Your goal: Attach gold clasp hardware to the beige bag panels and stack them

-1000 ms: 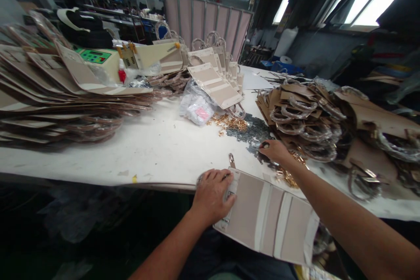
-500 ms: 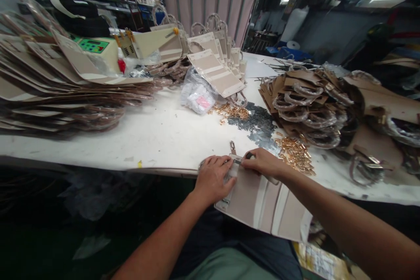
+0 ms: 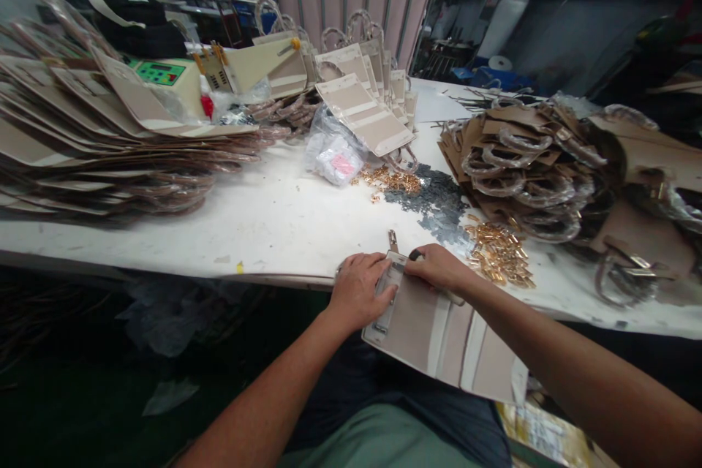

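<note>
A beige bag panel with pale stripes (image 3: 439, 333) lies over the table's near edge and my lap. My left hand (image 3: 359, 289) grips its top edge, fingers curled round the plastic-wrapped part. My right hand (image 3: 439, 268) is pinched closed at the same top edge, pressing a small dark piece there. A small metal clasp (image 3: 393, 240) lies just beyond my hands. Loose gold fittings (image 3: 502, 254) and dark grey metal pieces (image 3: 433, 199) lie to the right of them.
The white table (image 3: 274, 223) holds a tall stack of flat panels (image 3: 93, 153) at left and a heap of brown panels with wrapped handles (image 3: 526, 168) at right. A plastic bag (image 3: 332, 153), standing bags (image 3: 356, 69) and a green-panelled machine (image 3: 159, 73) sit further back.
My right hand came back from the dark metal pieces to the panel's top edge, beside my left hand. The view tilted down slightly.
</note>
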`<act>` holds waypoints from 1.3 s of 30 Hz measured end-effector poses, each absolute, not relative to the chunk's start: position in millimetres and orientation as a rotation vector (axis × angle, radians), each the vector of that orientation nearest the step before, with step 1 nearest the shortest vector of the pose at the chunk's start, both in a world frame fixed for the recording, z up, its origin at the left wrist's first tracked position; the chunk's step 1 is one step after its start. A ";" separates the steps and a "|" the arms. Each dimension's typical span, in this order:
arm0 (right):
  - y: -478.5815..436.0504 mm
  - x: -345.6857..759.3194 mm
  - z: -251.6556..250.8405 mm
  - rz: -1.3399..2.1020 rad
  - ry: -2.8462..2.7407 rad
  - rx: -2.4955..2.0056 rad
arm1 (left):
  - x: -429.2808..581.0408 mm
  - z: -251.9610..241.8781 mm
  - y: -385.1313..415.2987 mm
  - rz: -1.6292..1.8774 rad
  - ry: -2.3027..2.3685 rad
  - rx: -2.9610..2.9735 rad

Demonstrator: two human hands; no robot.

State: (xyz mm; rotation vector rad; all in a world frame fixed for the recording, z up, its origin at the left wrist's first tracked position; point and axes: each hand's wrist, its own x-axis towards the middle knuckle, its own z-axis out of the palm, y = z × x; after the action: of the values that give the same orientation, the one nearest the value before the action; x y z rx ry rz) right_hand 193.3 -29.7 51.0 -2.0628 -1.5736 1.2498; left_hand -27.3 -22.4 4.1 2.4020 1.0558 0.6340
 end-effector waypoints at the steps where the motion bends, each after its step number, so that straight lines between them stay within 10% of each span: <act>1: -29.1 192.8 49.8 1.233 -1.584 -2.084 | -26.9 4.5 -22.1 0.635 1.056 2.399; 31: -40.3 199.0 57.8 0.993 -1.567 -1.971 | 20.0 49.1 66.2 -0.132 1.023 1.858; 39: -36.4 184.4 76.3 0.792 -0.721 -1.093 | 24.7 46.7 76.1 -0.194 1.032 1.638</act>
State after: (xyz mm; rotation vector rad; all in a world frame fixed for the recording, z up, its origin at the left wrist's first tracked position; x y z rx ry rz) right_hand 184.4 -36.4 76.3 -1.0925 -0.7211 0.7916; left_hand 24.7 76.1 46.7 1.6378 1.0322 -0.1938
